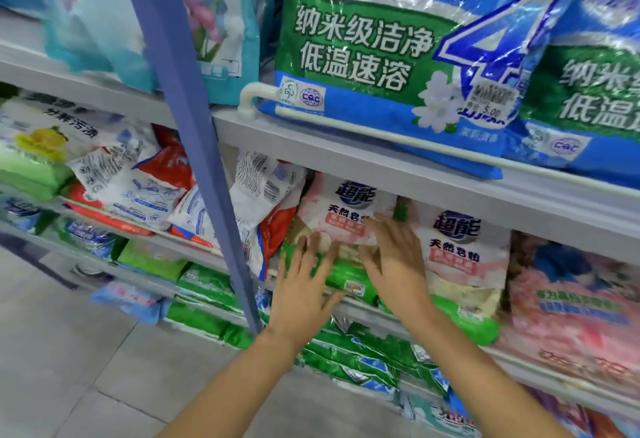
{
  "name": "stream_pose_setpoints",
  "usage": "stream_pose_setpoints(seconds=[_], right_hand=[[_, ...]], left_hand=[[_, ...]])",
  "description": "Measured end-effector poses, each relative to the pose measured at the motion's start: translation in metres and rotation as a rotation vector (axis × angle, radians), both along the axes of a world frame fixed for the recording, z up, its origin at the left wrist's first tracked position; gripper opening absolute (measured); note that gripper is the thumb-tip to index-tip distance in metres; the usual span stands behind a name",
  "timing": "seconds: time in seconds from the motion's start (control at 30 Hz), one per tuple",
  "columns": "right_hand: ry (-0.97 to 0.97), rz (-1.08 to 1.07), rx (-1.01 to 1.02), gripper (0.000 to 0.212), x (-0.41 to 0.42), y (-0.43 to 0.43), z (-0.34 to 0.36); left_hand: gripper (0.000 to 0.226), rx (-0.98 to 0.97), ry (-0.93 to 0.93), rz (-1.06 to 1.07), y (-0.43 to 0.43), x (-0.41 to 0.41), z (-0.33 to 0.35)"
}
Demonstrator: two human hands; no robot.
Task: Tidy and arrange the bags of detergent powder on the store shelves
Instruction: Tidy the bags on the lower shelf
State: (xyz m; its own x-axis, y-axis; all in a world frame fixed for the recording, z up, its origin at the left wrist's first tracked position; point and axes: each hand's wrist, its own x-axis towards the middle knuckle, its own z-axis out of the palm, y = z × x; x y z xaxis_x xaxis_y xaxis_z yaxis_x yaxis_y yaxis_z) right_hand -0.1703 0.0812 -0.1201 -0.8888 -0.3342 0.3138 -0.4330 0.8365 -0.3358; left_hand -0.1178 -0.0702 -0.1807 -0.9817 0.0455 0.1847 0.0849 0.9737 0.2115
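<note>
Just right of the blue post [194,147], a heap of white-and-red bags [263,202] lies slumped at the left end of the shelf [540,370], leaning toward the pink bag [349,205] that is being worked on. That pink bag stands near the shelf's front edge, its top tucked under the shelf above and its green lower part hidden partly behind the hands.

The left hand [303,278] is released, fingers spread and straight, laid flat on the bag's lower left face. The right hand [394,261] is likewise unclenched, its fingers splayed over the bag's right side, close to where it meets the matching pink bag [460,257] beside it. Neither hand grasps anything; both press.

The step looks like squaring this bag up and seating it against its twin. To do it well, push evenly with both palms so the soft bag slides back without buckling, and keep the printed face forward and upright. The left hand would do well to guard against the slumped heap, which may slide into any gap. The right hand should close the bag up to its neighbour, fronts flush along the shelf edge. Powder shifts inside, so a pat may be needed to level the bag.
</note>
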Motion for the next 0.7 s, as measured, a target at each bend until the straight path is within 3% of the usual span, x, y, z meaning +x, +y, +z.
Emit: stream_pose_setpoints(seconds=[0.2,0.47,0.7], right_hand=[[-0.163,0.079,-0.262,0.028,0.023,-0.011,0.015],[-0.304,0.101,-0.286,0.032,0.053,-0.027,0.021],[-0.430,0.003,-0.410,0.044,0.031,-0.077,0.031]], left_hand=[[0.048,0.172,0.051,0.101,-0.025,0.072,0.000],[0.024,0.440,-0.034,0.434,-0.111,0.136,0.034],[0.033,0.456,0.003,0.464,-0.172,0.116,0.055]])
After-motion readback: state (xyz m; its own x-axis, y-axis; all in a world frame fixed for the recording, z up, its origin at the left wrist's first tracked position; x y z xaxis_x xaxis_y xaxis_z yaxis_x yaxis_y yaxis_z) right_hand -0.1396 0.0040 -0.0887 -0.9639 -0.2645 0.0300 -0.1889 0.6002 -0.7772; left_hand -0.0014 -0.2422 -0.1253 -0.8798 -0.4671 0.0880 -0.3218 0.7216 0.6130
